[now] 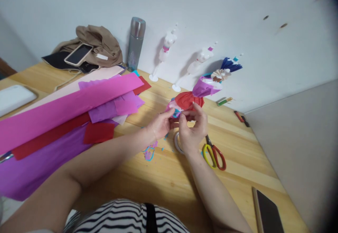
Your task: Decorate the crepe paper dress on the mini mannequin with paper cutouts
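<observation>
A doll figure dressed in crepe paper [196, 93], with a red skirt piece, a purple top and a blue and cream fan at its head, lies tilted over the wooden table [163, 176]. My left hand [160, 124] pinches its lower end, where pink and blue paper shows. My right hand [194, 129] is closed in a pinch on the same end, just under the red paper. A roll of white tape [176, 142] lies on the table partly hidden beneath my right hand.
Long sheets of pink, red and purple crepe paper [60, 120] cover the table's left. Scissors [213, 154] lie right of my hands. Two bare white doll stands [165, 55], a steel flask [136, 42], a phone on brown cloth [78, 54] and a dark tablet [269, 212] are around.
</observation>
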Demonstrator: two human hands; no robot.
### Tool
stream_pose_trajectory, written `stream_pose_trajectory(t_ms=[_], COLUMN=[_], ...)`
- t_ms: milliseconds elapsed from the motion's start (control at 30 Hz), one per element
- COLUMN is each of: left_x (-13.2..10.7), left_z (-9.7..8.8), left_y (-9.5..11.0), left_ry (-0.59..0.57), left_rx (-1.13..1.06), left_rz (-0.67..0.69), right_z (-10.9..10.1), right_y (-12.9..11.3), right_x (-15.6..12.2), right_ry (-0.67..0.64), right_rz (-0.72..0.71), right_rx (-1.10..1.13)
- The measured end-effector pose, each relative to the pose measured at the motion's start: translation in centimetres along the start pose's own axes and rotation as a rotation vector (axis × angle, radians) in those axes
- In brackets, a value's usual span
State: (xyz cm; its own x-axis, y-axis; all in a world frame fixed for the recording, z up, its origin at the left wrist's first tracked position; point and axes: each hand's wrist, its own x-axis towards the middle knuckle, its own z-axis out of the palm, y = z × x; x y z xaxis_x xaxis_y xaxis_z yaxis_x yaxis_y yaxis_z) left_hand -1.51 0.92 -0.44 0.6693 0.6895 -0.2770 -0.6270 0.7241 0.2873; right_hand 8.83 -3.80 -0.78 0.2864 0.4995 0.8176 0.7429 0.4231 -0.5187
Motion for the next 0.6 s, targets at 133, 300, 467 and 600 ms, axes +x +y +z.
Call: stream_pose_trajectory(t_ms=[133,300,467,600], left_x=[-0.1,-0.6,-0.3,0.4], left_z=[0.0,0.5,0.3,-0.4], left_y=[0.0,0.1,0.1,-0.3], left_ry=[0.0,0.033,0.032,0.049], left_rx=[0.017,-0.031,-0.041,-0.034], left_rz=[-0.019,-0.009,0.004,0.033], right_z=[0.1,-0.2,-0.9,-1.0], right_y=[-0.2,0.0,-0.3,-1.1], right_x=[0.0,-0.4,-0.8,-0.8], right_ry=[0.012,0.006,-0.091,-0.146], right_rz=[-0.045,-0.116,-0.071,-0.063], right_rx=[-0.003,-0.03,-0.02,-0.028])
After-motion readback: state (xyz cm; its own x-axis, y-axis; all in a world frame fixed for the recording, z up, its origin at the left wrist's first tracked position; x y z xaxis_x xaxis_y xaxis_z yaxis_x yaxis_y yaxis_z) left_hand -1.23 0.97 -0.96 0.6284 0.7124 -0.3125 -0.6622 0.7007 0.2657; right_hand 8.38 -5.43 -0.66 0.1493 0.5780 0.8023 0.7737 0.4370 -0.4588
